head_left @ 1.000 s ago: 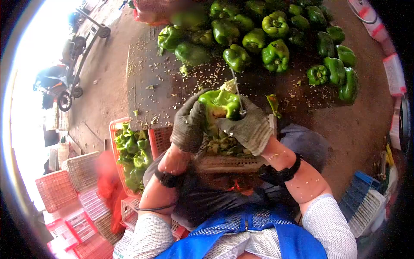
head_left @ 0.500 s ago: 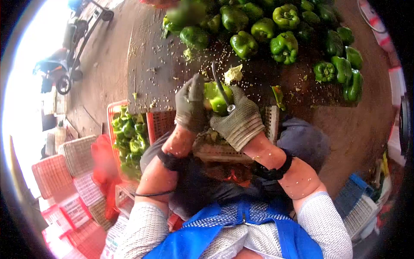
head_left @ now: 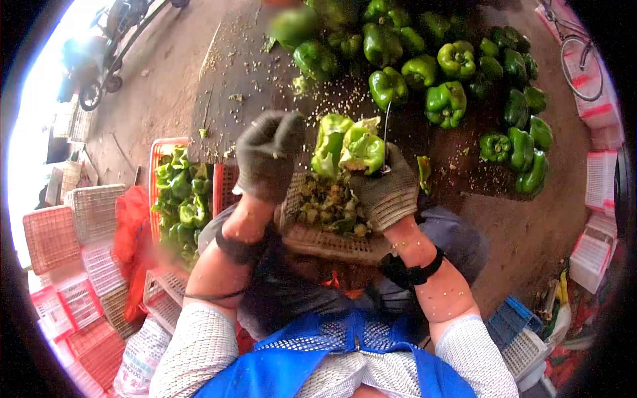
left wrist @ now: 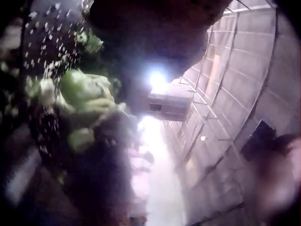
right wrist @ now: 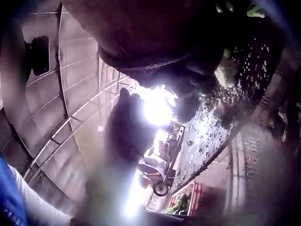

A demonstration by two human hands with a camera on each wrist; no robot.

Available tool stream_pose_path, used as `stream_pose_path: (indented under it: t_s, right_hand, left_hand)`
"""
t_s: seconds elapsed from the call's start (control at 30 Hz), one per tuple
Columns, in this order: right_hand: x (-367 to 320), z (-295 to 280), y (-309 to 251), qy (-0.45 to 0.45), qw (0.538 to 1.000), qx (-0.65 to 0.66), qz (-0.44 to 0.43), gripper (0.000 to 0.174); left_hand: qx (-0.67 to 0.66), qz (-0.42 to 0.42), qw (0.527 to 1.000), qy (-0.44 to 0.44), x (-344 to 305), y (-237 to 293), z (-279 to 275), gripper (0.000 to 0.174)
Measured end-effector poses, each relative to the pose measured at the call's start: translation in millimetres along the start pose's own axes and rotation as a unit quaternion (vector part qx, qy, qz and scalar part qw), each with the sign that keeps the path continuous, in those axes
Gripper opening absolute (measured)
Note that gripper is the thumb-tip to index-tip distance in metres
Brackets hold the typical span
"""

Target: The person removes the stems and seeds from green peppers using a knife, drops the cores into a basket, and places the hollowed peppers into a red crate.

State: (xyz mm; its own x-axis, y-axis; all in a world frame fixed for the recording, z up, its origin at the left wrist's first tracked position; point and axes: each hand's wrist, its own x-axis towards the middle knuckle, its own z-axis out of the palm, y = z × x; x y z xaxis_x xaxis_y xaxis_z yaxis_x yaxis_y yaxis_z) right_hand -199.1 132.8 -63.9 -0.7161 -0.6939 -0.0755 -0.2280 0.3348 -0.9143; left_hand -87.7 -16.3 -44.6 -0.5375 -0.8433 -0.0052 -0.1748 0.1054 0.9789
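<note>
My gloved right hand [head_left: 387, 189] holds a knife [head_left: 387, 132], its thin blade pointing up and away, and also a split green bell pepper [head_left: 363, 151]. The pepper's pale inside shows, and its other part [head_left: 330, 142] spreads to the left. My gloved left hand [head_left: 267, 156] is raised to the left of the pepper, apart from it, fingers loosely bent with nothing visible in them. Below the hands, a crate [head_left: 332, 244] holds pepper cores and scraps. In the left wrist view the pepper [left wrist: 84, 92] is blurred; the right wrist view mostly shows a dark glove [right wrist: 155, 33].
Whole green peppers [head_left: 446, 103] are heaped on the far side of the dark table [head_left: 225, 86], which is strewn with seeds. A pepper strip [head_left: 423, 174] lies at its near edge. An orange crate [head_left: 154, 176] of cut peppers stands at left, with stacked baskets [head_left: 50, 239] beyond.
My left hand has let go of the pepper and moved left. The pepper has been turned and opened into two parts at my right hand; the knife blade now points more upright.
</note>
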Motion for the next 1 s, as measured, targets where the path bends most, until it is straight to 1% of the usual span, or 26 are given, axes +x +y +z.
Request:
stream_pose_path:
  t_s: [0.03,0.07,0.1,0.17,0.2,0.3,0.33,0.37,0.4,0.43,0.47,0.5,0.57,0.6,0.67,0.73,0.8,0.83,0.87,0.9,0.93,0.97,1.0]
  right_hand:
    - [1.7,3.1,-0.3,0.005,1.000,0.005,0.001,0.048]
    - [3.0,6.3,-1.9,0.009,1.000,0.009,0.002,0.049]
    - [2.8,10.1,-1.5,0.009,1.000,0.012,0.004,0.050]
    - [-0.6,18.7,4.1,0.027,0.998,-0.045,-0.018,0.054]
    - [-1.1,20.8,2.9,0.030,0.997,-0.060,-0.033,0.055]
    - [1.0,29.4,6.6,0.022,0.995,-0.076,-0.064,0.058]
    - [0.6,34.2,11.7,0.019,0.993,-0.092,-0.070,0.059]
    - [-0.6,37.5,14.3,0.014,0.991,-0.108,-0.074,0.060]
    - [-2.4,38.4,11.6,0.051,0.985,-0.116,-0.114,0.058]
    - [-2.5,38.9,11.4,0.046,0.986,-0.118,-0.106,0.057]
    - [-0.9,39.5,11.7,0.040,0.987,-0.121,-0.097,0.056]
    - [-1.0,40.1,11.3,0.034,0.988,-0.122,-0.088,0.056]
    - [-1.7,38.6,10.2,0.023,0.985,-0.169,-0.029,0.058]
    - [1.8,35.3,16.7,0.015,0.986,-0.160,-0.037,0.058]
    - [2.7,26.2,9.8,0.007,0.988,-0.144,-0.052,0.059]
    - [3.0,20.8,0.8,0.011,0.984,-0.164,-0.061,0.060]
    - [0.4,15.9,-5.6,0.022,0.984,-0.160,-0.080,0.058]
    - [-1.0,12.6,-9.0,0.015,0.990,-0.126,-0.068,0.056]
    - [-2.3,9.1,-12.5,0.010,0.994,-0.091,-0.056,0.054]
    - [-3.4,4.4,-15.3,0.005,0.997,-0.056,-0.043,0.051]
    - [1.4,-3.5,-16.1,-0.002,0.999,0.037,0.009,0.042]
    - [7.2,-14.8,-11.1,-0.032,0.999,0.029,0.010,0.039]
    - [2.5,-11.1,-0.7,-0.036,0.994,0.104,-0.013,0.036]
  left_hand:
    - [0.021,-0.008,0.999,-0.039,-6.9,1.7,-2.1,0.013]
    - [-0.036,-0.089,0.992,-0.080,-13.9,5.9,4.7,0.017]
    - [-0.033,-0.161,0.979,-0.119,-16.9,6.0,11.8,0.027]
    - [-0.010,-0.158,0.969,-0.192,-22.2,12.9,16.0,0.034]
    - [-0.010,-0.167,0.965,-0.204,-16.7,7.0,15.6,0.042]
    - [-0.042,-0.258,0.929,-0.264,2.8,5.0,11.3,0.044]
    - [-0.103,-0.250,0.927,-0.260,2.0,7.4,14.5,0.044]
    - [-0.109,-0.250,0.926,-0.262,3.1,3.6,15.5,0.044]
    - [-0.114,-0.251,0.925,-0.262,4.0,-5.3,17.1,0.045]
    - [-0.119,-0.254,0.923,-0.263,4.5,-16.6,18.9,0.045]
    - [-0.237,-0.334,0.878,-0.248,7.0,-31.8,20.8,0.040]
    - [-0.202,-0.329,0.886,-0.256,7.2,-32.7,21.2,0.038]
    - [-0.133,-0.316,0.900,-0.270,7.2,-31.0,22.4,0.034]
    - [-0.105,-0.289,0.910,-0.279,6.9,-25.3,20.3,0.033]
    - [-0.170,-0.256,0.908,-0.285,6.2,-12.3,15.8,0.033]
    - [-0.217,-0.211,0.905,-0.298,6.2,-14.0,14.3,0.034]
    - [-0.161,-0.198,0.915,-0.314,8.2,-8.9,7.8,0.036]
    - [-0.131,-0.190,0.918,-0.324,8.8,-5.9,5.4,0.037]
    - [-0.175,-0.184,0.914,-0.316,6.1,-9.0,3.7,0.038]
    - [-0.086,-0.131,0.933,-0.323,2.8,-9.7,-5.1,0.039]
    - [0.001,-0.074,0.941,-0.329,0.1,-6.5,-18.6,0.040]
    - [-0.057,-0.116,0.929,-0.346,-3.5,-1.1,-23.9,0.042]
    - [-0.115,-0.162,0.912,-0.359,-6.6,5.9,-28.3,0.045]
